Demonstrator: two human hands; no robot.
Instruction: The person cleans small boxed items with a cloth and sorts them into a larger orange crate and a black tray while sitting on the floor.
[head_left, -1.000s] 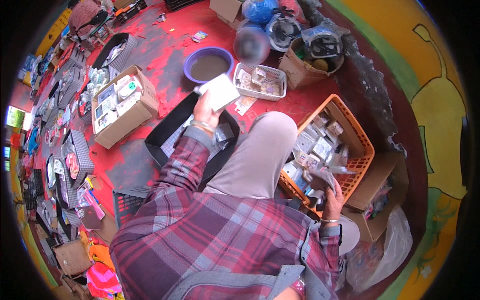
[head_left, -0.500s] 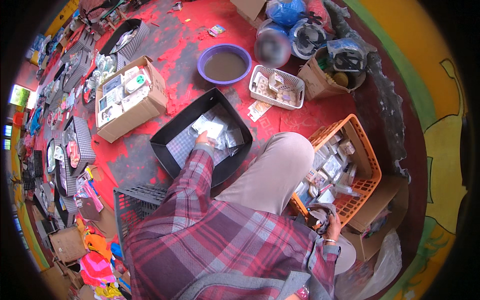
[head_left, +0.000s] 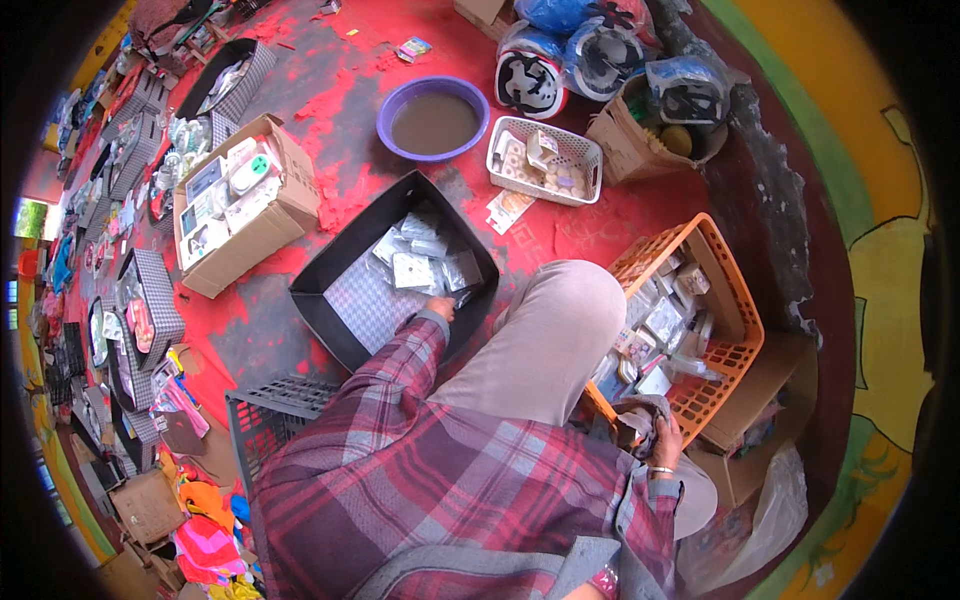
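Note:
My left hand (head_left: 440, 307) is inside a black bin (head_left: 325, 322) with a checked bottom, at the near edge of several clear plastic packets (head_left: 425, 246). Its fingers are too small and partly hidden to tell whether they grip one. A packet with a white card (head_left: 411, 270) lies flat on that pile, just beyond the hand. At the right, my right hand (head_left: 667, 447) is closed around a crumpled grey cloth (head_left: 655, 406), beside the near corner of an orange plastic basket (head_left: 742, 365). Small boxes and packets (head_left: 662, 322) fill part of this basket.
Beyond the bin stand a purple basin (head_left: 385, 135) of murky water and a white basket (head_left: 548, 192). An open cardboard box (head_left: 240, 262) of packaged goods is at the left. A dark plastic crate (head_left: 250, 420) sits by my left arm. Bagged helmets (head_left: 605, 60) are piled far right.
My left hand has drawn back toward me and slightly right, leaving the white-card packet on the pile. The right hand keeps the cloth in nearly the same place. The view has shifted slightly.

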